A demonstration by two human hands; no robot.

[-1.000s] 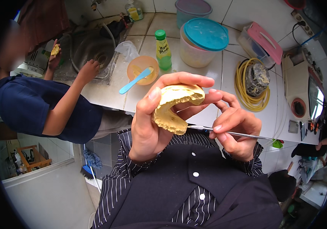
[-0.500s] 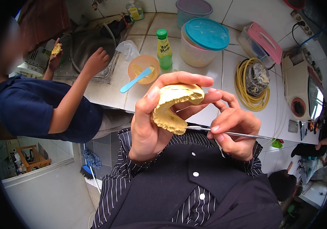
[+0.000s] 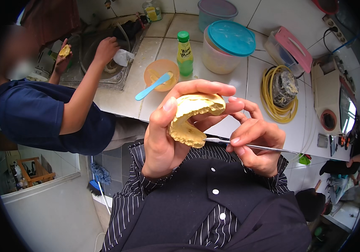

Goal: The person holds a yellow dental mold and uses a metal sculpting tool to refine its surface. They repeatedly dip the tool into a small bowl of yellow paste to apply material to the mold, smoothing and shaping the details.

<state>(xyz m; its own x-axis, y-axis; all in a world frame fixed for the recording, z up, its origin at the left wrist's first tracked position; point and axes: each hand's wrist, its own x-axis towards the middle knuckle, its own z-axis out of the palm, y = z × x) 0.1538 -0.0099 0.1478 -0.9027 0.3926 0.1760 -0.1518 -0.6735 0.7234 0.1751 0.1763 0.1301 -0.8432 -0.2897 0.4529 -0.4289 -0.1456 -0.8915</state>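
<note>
My left hand (image 3: 163, 140) holds up a yellow plaster dental cast (image 3: 188, 135), horseshoe-shaped with a row of tooth shapes along its curve. The thumb presses its outer side while the fingers reach behind and over the top. In my right hand (image 3: 259, 145) is a thin metal carving tool (image 3: 268, 148), gripped like a pen. Its flat tip meets the lower end of the cast. Behind the cast, on the tiled counter, an orange rubber bowl (image 3: 149, 77) has yellow plaster residue and a blue spatula (image 3: 152, 87) resting across it.
A green-capped bottle (image 3: 184, 56) and a tub with a turquoise lid (image 3: 226, 52) stand beyond my hands. A coiled yellow hose (image 3: 268, 96) lies at right, near a pink-lidded box (image 3: 291, 50). At left, a co-worker (image 3: 49, 113) stands by the metal sink (image 3: 117, 80).
The co-worker's arm has moved over the sink, and the clear plastic bag has gone from the counter to beneath that hand. My hands, the cast and the tool keep nearly the same position.
</note>
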